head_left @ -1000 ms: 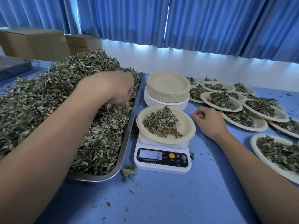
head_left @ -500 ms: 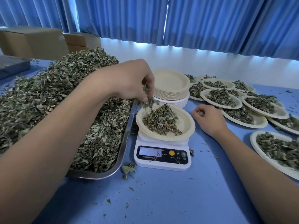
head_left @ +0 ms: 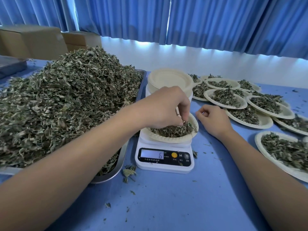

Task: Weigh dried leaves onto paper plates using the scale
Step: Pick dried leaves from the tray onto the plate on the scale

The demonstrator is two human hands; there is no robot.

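Centre frame: my left hand (head_left: 164,108) pinches dried leaves (head_left: 173,131) onto the paper plate (head_left: 168,139) on the scale (head_left: 165,157).
Its fingers curl down into the pile. My right hand (head_left: 213,120) rests loosely curled just right of the plate, holding nothing. The risks, as I judge them: leaning on the plate would skew the reading, and a loose release would scatter flakes over the rim.

Pleated blue curtains (head_left: 216,22) hang across the whole back. Daylight glows in a bright strip along their lower hem and through a narrow gap between two panels. Below them runs a plain white wall (head_left: 208,65). Brown cardboard boxes (head_left: 33,41) stand at the far left, past the blue surface (head_left: 183,205).
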